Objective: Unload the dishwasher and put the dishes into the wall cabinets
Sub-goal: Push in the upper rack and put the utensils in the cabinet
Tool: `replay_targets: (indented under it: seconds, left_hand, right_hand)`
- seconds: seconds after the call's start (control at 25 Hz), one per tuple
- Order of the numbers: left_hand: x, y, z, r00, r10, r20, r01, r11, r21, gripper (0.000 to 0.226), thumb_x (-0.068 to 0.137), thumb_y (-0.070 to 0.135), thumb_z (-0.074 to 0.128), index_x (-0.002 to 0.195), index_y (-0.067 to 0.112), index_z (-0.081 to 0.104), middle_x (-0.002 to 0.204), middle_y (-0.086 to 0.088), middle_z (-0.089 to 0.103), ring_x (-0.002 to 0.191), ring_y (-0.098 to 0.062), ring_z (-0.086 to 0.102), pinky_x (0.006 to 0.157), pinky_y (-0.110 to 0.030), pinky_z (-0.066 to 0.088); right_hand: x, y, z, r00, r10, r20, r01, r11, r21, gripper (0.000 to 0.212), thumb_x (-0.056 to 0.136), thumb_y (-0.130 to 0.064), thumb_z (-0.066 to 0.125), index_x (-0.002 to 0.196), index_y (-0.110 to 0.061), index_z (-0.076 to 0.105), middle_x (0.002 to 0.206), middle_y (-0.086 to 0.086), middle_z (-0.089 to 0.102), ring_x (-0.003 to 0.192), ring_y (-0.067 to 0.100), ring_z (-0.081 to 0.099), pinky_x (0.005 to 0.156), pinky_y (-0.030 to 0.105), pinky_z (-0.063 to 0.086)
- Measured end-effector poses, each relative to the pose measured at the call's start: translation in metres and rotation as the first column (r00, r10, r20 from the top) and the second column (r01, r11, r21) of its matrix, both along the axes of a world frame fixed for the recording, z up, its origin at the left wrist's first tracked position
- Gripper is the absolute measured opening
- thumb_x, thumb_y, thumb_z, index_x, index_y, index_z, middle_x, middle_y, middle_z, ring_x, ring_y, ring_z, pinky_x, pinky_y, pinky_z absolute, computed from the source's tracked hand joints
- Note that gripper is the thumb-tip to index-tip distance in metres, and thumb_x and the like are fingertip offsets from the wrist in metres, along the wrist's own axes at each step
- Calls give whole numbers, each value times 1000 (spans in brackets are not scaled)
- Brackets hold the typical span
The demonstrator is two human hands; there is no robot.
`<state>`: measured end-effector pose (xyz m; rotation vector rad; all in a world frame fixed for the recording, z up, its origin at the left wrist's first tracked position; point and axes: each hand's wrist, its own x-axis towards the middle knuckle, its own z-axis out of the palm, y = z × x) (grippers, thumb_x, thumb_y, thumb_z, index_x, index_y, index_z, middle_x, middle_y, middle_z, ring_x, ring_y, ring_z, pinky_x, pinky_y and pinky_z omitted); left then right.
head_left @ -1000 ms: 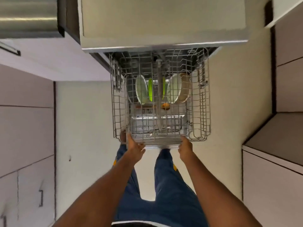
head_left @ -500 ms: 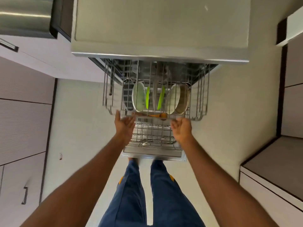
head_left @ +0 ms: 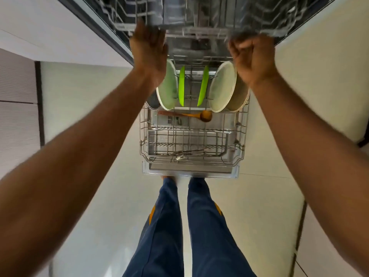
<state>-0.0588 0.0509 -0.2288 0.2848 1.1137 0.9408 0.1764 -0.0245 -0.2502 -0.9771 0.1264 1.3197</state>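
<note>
The upper dishwasher rack (head_left: 199, 23) of grey wire sits at the top, blurred and mostly inside the machine. My left hand (head_left: 149, 50) presses flat against its front edge with straight fingers. My right hand (head_left: 252, 56) is curled into a fist at the same edge; no wire shows inside its fingers. Below, the lower rack (head_left: 143, 136) is pulled out. In it stand a pale green plate (head_left: 167, 86), two bright green plates (head_left: 181, 85), a cream plate (head_left: 221, 86) and a beige dish (head_left: 239, 98). A wooden spoon (head_left: 205, 116) and some cutlery (head_left: 187, 152) lie in it.
The open dishwasher door (head_left: 189, 172) lies flat under the lower rack, just ahead of my feet and blue trouser legs (head_left: 169, 226). Pale floor runs on both sides. Grey cabinet fronts (head_left: 18, 116) stand at the left, and a counter edge (head_left: 329, 226) at the right.
Both hands have pushed the upper rack away from me into the dishwasher. The lower rack's plates and spoon now show fully. My right hand's fingers have curled.
</note>
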Motion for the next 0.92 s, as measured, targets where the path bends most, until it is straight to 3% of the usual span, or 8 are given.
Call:
replay_targets:
  seconds: [0.08,0.2,0.36,0.44,0.52,0.68,0.8,0.92]
  left_hand:
    - [6,15,-9,999,-52,6,52,997,57,53,109,24,27,138,-16,45,158,-36,19,150,-48,17,127,-48,7]
    - [-17,-1,-40,967,-202,-157,232,951,205,71,92,30,49,147,-13,34,156,-29,42,149,-43,34,120,-46,34]
    - [-49,-73,-90,889,-209,-408,325,915,239,38,108,22,48,131,-7,55,127,-29,66,119,-41,65,91,-41,57]
    - [-63,-133,-111,760,-269,-592,482,843,237,20,108,21,52,115,9,66,101,-12,74,90,-21,73,72,-34,58]
    - [-81,-199,-139,436,-422,-795,773,628,91,15,105,26,58,107,19,71,97,0,76,78,-1,69,72,-25,58]
    - [-108,-269,-196,-109,-497,-861,940,231,-252,17,98,28,67,114,30,72,109,6,69,87,1,63,75,-28,60]
    - [-106,-289,-216,-374,-385,-844,891,105,-442,26,98,40,67,123,34,69,119,3,61,104,-15,66,72,-35,60]
    - [-92,-296,-232,-420,-342,-840,861,142,-489,36,97,42,67,131,30,64,126,-3,56,111,-22,66,76,-40,63]
  right_hand:
    - [9,16,-21,1000,-18,-15,20,992,123,19,76,15,48,70,1,58,72,20,68,71,33,66,89,47,53]
    - [18,0,-60,998,-13,-64,28,968,248,35,104,5,35,77,3,56,75,26,65,76,39,67,106,59,39]
    - [-28,-65,-101,930,-11,366,57,992,-115,9,99,-7,61,107,-6,64,105,20,70,96,38,69,86,44,57]
    - [-78,-118,-124,721,196,665,-8,962,-274,12,88,-21,77,95,-21,67,96,8,72,88,33,70,74,44,58]
    - [-122,-180,-153,385,499,776,-222,866,-447,13,90,-30,77,90,-25,65,89,1,71,78,20,68,72,46,61]
    - [-154,-264,-201,-401,775,489,-470,284,-836,36,88,-27,80,123,-23,70,119,7,61,102,16,59,90,35,56]
    - [-157,-275,-218,-581,713,392,-371,197,-907,42,86,-26,82,127,-26,70,121,7,54,108,22,58,90,33,54]
    - [-153,-271,-230,-601,689,405,-326,252,-911,42,84,-22,84,123,-23,70,117,10,56,103,23,61,87,34,57]
